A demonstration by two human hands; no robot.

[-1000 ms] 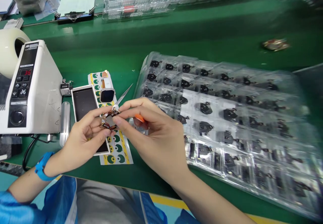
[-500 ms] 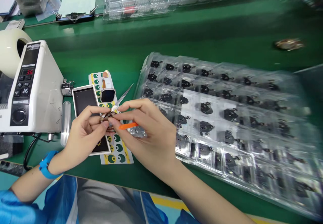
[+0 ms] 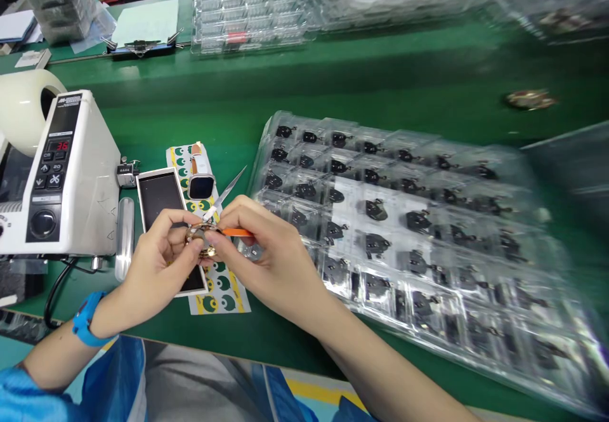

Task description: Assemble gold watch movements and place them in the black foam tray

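Small, round gold-and-dark metal component (image 3: 196,233) hangs above a white-rimmed black rectangular tray (image 3: 160,197), pinched by the left hand (image 3: 155,270); the right hand (image 3: 280,260), thumb against it, pinches a slim orange strip (image 3: 238,232).

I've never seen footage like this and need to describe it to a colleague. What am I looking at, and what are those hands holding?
There is no robot here: these are a person's own bare hands, seen by a camera worn on the head, facing forward and down.

The left hand and right hand pinch a small round part between their fingertips. A pointed blade and an orange strip show by the right hand; I can't tell whether they form one tool.

On the green table are a white machine with red digits, a shallow white-edged box, a watch on a printed sheet, and a clear tray of dark parts.
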